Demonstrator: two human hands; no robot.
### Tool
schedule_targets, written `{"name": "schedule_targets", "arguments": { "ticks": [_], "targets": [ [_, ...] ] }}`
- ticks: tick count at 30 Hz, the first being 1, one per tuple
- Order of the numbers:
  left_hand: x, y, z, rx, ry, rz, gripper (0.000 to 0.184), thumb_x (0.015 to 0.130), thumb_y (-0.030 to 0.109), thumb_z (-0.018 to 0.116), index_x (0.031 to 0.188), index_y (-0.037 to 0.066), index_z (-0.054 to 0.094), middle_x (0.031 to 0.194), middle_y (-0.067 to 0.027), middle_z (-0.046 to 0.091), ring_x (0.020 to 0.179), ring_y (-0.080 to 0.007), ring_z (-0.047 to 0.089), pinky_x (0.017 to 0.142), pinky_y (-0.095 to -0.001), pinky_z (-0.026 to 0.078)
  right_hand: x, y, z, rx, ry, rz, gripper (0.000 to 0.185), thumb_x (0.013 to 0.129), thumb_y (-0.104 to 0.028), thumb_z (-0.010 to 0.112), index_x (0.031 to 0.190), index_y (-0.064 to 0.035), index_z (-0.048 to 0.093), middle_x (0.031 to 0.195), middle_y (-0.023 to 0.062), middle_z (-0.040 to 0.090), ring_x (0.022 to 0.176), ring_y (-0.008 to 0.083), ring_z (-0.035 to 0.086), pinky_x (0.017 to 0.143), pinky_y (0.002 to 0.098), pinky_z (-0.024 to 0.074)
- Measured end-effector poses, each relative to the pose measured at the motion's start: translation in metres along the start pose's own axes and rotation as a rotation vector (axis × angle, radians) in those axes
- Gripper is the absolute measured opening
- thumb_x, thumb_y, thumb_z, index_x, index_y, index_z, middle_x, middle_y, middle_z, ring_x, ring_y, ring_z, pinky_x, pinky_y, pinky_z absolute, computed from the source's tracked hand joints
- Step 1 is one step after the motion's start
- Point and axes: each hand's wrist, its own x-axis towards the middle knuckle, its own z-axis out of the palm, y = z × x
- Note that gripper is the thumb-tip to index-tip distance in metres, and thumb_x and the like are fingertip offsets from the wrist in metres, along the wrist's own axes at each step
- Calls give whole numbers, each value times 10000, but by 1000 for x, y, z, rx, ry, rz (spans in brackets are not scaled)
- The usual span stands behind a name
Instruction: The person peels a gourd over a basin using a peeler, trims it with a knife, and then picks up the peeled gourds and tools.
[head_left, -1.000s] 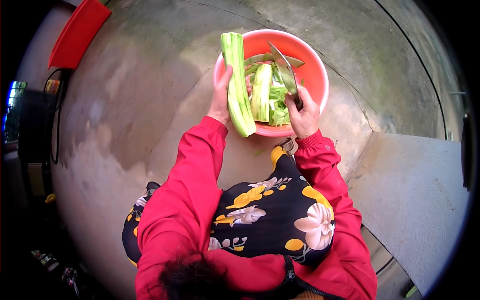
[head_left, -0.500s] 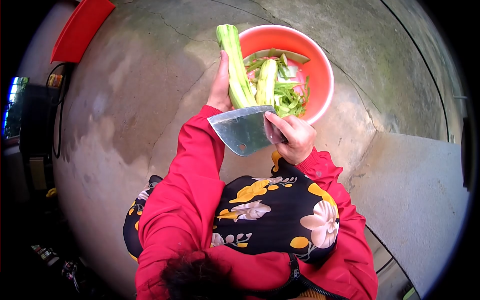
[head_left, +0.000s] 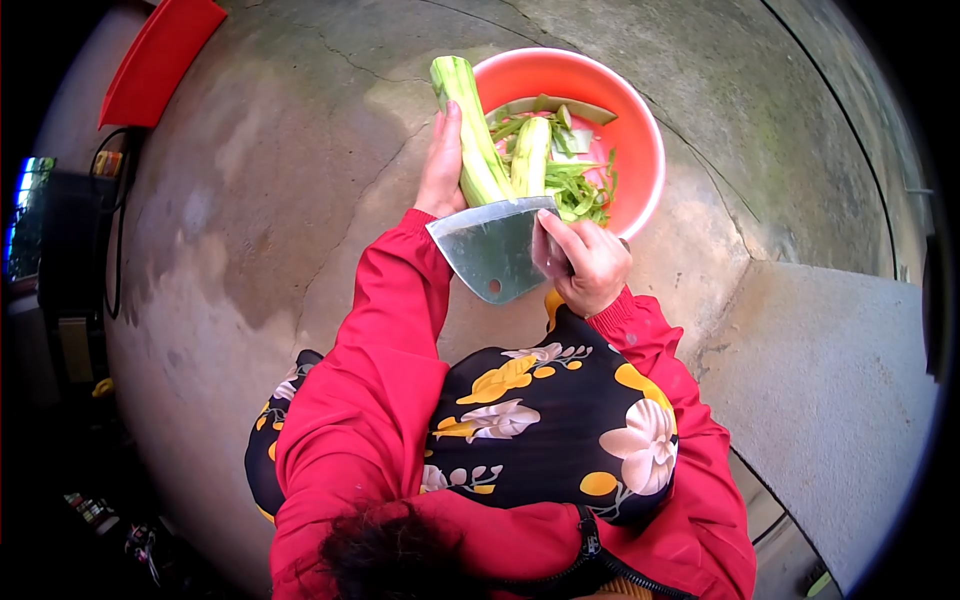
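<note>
1. Head view, left hand (head_left: 440, 170): closed around a long, pale-green peeled vegetable with darker green streaks (head_left: 462, 125). The hand bears on its left side; part of the grip is hidden behind the piece.
2. Head view, position of the held vegetable: raised at a slant by the left rim of the round, pink-red plastic basin with a pale rim (head_left: 640, 150). Its upper end leans left; its lower end runs behind the blade. Contact between the two cannot be confirmed.
3. Head view, right hand (head_left: 592, 268): closed on the handle end of a broad, grey metal cleaver (head_left: 490, 250) — index finger laid along the blade. The blade's flat face shows, with a small round hole near its lower edge, and it extends left toward the left wrist.
4. Head view, basin contents: a shorter, pale yellow-green peeled piece (head_left: 531, 155), thin green peelings (head_left: 580, 192) to its right, and a wide, dull-green strip (head_left: 580, 108) along the far inside wall.
5. Head view, surroundings: cracked grey-brown concrete floor (head_left: 250, 160) about the basin; a red object (head_left: 165, 62) at upper left — its nature cannot be determined.
</note>
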Motion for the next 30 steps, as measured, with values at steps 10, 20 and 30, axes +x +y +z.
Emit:
{"name": "schedule_targets", "arguments": {
  "ticks": [10,20,30],
  "targets": [
    [-7,-1,12,130,161,9,368,944,348,405,1237,125,400,1047,-48,508,835,-146,552,673,-284,511,-2,19,11,-91,59,47,510,535,4,622,1023,-145,633,655,38,520,529,224,517,485,324,416],
    [-18,-6,37,294,133,140,472,943,395,377,1207,11,450,1036,-98,566,876,-158,583,727,-293,507,5,13,14,-83,99,40,474,590,47,611,1038,-109,609,626,41,496,539,208,522,511,314,422],
    [-27,-9,45,123,60,-17,512,941,418,359,1212,-6,453,1079,-106,580,897,-164,601,785,-289,503,-2,41,20,-176,138,146,514,572,90,591,1045,-112,604,639,48,513,568,222,546,527,322,440]
  ]
}}
